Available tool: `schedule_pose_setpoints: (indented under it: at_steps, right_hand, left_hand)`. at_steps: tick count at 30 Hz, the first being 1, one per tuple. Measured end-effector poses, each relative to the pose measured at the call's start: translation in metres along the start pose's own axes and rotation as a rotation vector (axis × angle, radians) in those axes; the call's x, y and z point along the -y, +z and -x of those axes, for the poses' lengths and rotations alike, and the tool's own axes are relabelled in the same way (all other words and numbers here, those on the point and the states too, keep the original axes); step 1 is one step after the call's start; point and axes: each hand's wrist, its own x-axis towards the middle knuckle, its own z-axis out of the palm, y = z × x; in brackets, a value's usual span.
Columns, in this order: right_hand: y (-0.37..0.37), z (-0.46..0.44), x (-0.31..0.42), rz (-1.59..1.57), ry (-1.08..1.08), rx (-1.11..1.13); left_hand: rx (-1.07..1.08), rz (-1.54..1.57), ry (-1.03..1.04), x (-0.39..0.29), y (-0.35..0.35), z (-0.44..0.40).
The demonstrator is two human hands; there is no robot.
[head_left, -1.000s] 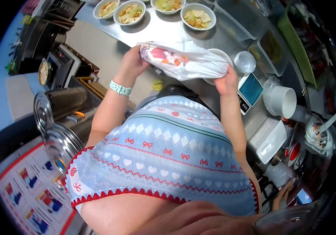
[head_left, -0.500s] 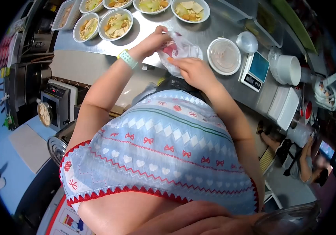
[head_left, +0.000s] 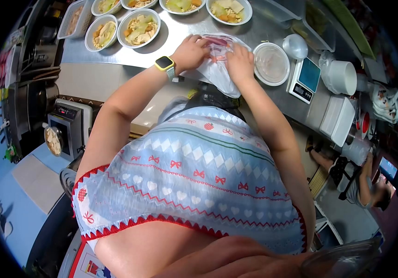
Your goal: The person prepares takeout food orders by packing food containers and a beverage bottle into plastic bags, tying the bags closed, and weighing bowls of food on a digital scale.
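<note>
A white plastic bag (head_left: 220, 76) with red and pink printing lies at the near edge of the steel counter, part of it hanging over. My left hand (head_left: 191, 53), with a yellow watch at the wrist, grips its upper left side. On the bag's right side my right hand (head_left: 240, 62) is closed on the plastic. What the bag holds inside is hidden. Just right of my right hand stands a round lidded container (head_left: 271, 64). Several white bowls of food, one of them a bowl (head_left: 138, 28) left of the bag, stand along the counter.
A digital scale (head_left: 304, 79), a small clear bowl (head_left: 295, 46) and a stack of white tubs (head_left: 341, 76) stand to the right. A rectangular basket (head_left: 75, 19) is at the back left. Another person (head_left: 359, 185) sits at the far right.
The bag, earlier stretched between both hands over the round container, has moved left of it and is bunched at the counter edge. My left wrist has turned, showing the watch face.
</note>
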Motion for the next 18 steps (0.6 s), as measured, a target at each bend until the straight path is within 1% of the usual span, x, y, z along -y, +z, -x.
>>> schedule_pose_setpoints:
  at_steps: [1, 2, 3, 4, 5, 7, 8, 9, 10, 11, 13, 15, 17, 18]
  right_hand:
    - [0.009, -0.003, -0.003, -0.06, -0.115, -0.158]
    - [0.019, -0.006, -0.004, -0.06, -0.113, -0.157]
    - [0.028, -0.009, -0.004, -0.159, -0.147, 0.101]
    - [0.029, -0.01, -0.002, -0.257, -0.179, 0.36]
    - [0.029, -0.007, -0.004, -0.257, -0.176, 0.361]
    - [0.009, -0.003, -0.006, -0.175, -0.029, 0.426]
    - [-0.002, -0.004, -0.007, -0.173, -0.03, 0.425]
    - [-0.017, -0.006, -0.007, -0.164, 0.037, 0.525]
    - [-0.024, -0.008, -0.007, -0.154, 0.105, 0.624]
    - [-0.021, -0.008, -0.008, -0.153, 0.104, 0.623]
    - [-0.014, -0.007, -0.01, -0.081, 0.018, 0.727]
    - [-0.016, -0.005, -0.009, -0.069, 0.053, 0.746]
    - [-0.018, -0.007, -0.008, -0.057, 0.087, 0.765]
    - [-0.017, -0.01, -0.008, -0.053, 0.097, 0.758]
  left_hand:
    - [-0.005, 0.062, -0.005, 0.005, 0.005, 0.002]
    - [-0.019, 0.131, -0.019, 0.006, 0.012, 0.006]
    - [-0.018, 0.132, -0.017, 0.002, 0.008, 0.006]
    - [0.056, -0.023, -0.054, -0.003, -0.002, 0.006]
    - [0.13, -0.178, -0.092, -0.008, -0.012, 0.005]
    - [0.203, -0.367, -0.2, -0.015, -0.028, 0.01]
    - [0.134, -0.387, -0.202, -0.015, -0.031, 0.012]
    - [0.133, -0.387, -0.203, -0.015, -0.024, 0.011]
    - [-0.07, 0.135, -0.326, -0.015, -0.009, 0.011]
    - [-0.274, 0.661, -0.433, -0.014, 0.007, 0.01]
    - [-0.175, 0.638, -0.587, -0.008, 0.038, 0.01]
    - [-0.109, 0.686, -0.55, -0.003, 0.037, 0.02]
    - [-0.227, 0.408, -0.506, 0.017, 0.027, 0.029]
    - [-0.091, 0.319, -0.648, 0.004, -0.011, 0.027]
